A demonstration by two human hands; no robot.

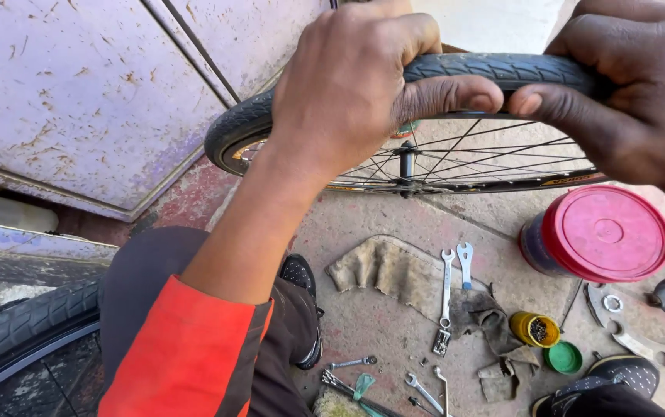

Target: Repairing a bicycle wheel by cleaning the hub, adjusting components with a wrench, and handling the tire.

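Gripping the black bicycle tyre with both hands, you had the wheel standing upright in front of you, close to a scuffed purple metal panel. Your left hand was wrapped over the top of the tread, fingers curled down the far side and the thumb pressed flat along the near sidewall. Your right hand was clamped on the tyre just beside it, thumb pointing inward so the two thumb tips nearly met. Below the tyre you could see the rim and its thin spokes. Down on the concrete floor things were pretty scattered: a dirty grey rag, two spanners lying side by side on its edge, and a few smaller wrenches nearer your feet. A jar with a red lid sat to the right, with a small yellow tin and its green cap just below it. A flat metal ring lay at the far right. Your orange sleeve and dark trousers filled the lower left, next to another tyre.
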